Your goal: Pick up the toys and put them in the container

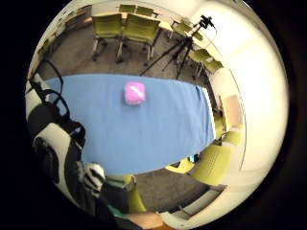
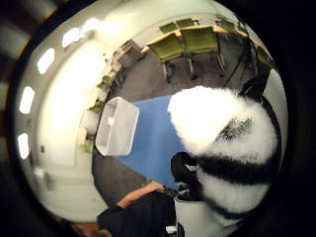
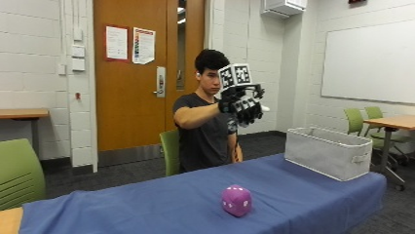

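Above blue table | gloved hand grips striped plush | grey container at table's end

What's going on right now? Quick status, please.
Gloved right hand raised high, gripping a black-and-white plush toy. Purple dice toy still on the blue table. Grey container at table's end, nothing in the way.

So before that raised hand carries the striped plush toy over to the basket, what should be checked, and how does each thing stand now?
1. Hand holds the black-and-white plush toy: ok, fingers curl round it.
2. Toy lifted off the blue table: ok, held at head height.
3. Grey container standing open on the table's end: ok.
4. Hand above the container: not ok, it is off to one side.
5. Purple dice toy put away: not ok, it sits on the table.
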The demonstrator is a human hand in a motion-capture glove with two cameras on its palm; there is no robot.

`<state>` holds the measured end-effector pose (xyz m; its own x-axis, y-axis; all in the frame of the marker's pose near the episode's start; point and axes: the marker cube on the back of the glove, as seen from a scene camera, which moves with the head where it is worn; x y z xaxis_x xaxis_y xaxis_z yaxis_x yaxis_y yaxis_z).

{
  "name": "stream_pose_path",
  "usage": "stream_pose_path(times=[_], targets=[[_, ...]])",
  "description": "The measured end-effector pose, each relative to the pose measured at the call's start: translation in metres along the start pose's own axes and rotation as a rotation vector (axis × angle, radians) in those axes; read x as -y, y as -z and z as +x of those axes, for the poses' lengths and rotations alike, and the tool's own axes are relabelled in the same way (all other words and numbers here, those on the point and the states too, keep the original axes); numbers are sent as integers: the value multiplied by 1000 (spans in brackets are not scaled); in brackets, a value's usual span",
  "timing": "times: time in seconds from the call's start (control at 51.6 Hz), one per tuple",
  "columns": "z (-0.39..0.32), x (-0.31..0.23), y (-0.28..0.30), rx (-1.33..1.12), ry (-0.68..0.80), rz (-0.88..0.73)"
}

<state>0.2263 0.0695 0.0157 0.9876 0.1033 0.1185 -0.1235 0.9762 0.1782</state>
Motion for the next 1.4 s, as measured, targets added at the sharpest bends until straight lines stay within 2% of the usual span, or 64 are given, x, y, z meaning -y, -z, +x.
stream_pose_path(times=[0.097, 0.31, 0.427, 0.504, 0.582, 0.66, 0.757, 0.854, 0.912, 0.989, 1.086, 1.164, 1.241, 1.338, 1.397], targets=[[-64, 29, 16, -8, 88, 13], [-206, 57, 34, 70, 271, 10], [-301, 55, 41, 199, 571, -4], [-366, 63, 37, 181, 508, -6], [-397, 72, 25, 28, 553, 23], [-434, 72, 19, 37, 555, 15], [-422, 96, 7, 201, 611, -22], [-417, 107, -9, 155, 645, -28], [-423, 108, -17, 110, 585, -40], [-439, 100, -21, 173, 550, -101], [-429, 103, -35, 51, 468, -170], [-422, 101, -33, 82, 487, -156], [-401, 99, -29, 11, 576, -108], [-426, 74, -18, -97, 477, -67], [-406, 75, -14, -133, 470, -52]])
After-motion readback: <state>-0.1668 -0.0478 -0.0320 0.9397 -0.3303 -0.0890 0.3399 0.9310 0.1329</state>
